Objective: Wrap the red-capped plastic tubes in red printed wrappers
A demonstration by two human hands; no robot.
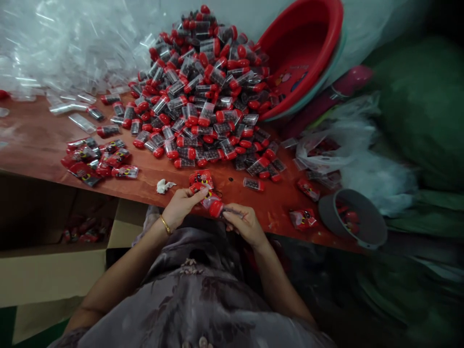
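My left hand [180, 207], with a gold bracelet at the wrist, pinches a red printed wrapper [203, 189] near the table's front edge. My right hand [244, 223] has its fingers closed on a small clear tube with a red cap [216, 209]. The red cap meets the lower end of the wrapper between both hands. Beyond them rises a large pile of clear tubes [206, 113] with red caps and dark contents. A single tube [253, 184] lies just right of the hands.
Wrapped red packets [99, 162] lie at left, above an open cardboard box [54, 275]. White scrap [165, 186] sits near my left hand. A red basin [335, 19] leans behind. At right are a grey bowl [326, 210], a packet [303, 219] and plastic bags [377, 169].
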